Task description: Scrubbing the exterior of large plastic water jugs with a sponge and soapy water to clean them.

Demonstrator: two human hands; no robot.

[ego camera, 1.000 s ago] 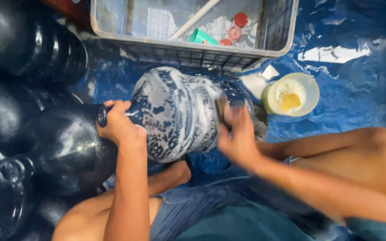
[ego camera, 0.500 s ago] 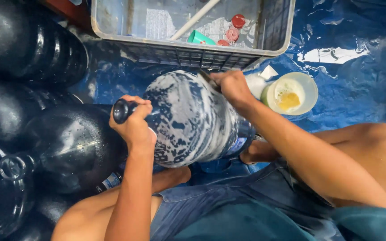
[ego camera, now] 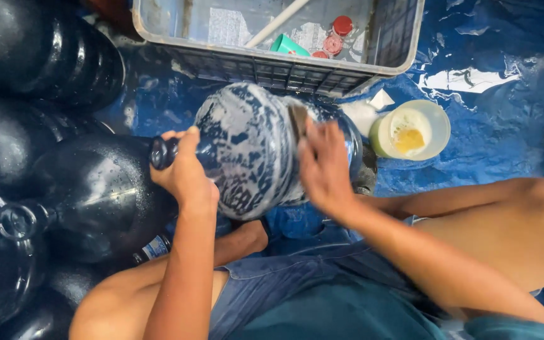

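Observation:
A large blue water jug (ego camera: pixel 253 148) lies on its side in front of me, coated in white soap foam. My left hand (ego camera: pixel 184 170) grips the jug's neck at its left end. My right hand (ego camera: pixel 323 165) is blurred and presses a dark scrubbing pad (ego camera: pixel 297 119) against the jug's body near its right end. My bare legs and blue shorts frame the jug from below.
Several dark blue jugs (ego camera: pixel 89 195) are stacked at the left. A grey plastic crate (ego camera: pixel 297 69) with red caps and a teal item sits at the top. A pale bowl (ego camera: pixel 410 129) with yellow soap rests right of the jug on a wet blue tarp (ego camera: pixel 498 126).
My right hand has slid back from the jug's far right end toward its middle with the pad, a scrubbing stroke. My left hand stays on the neck.

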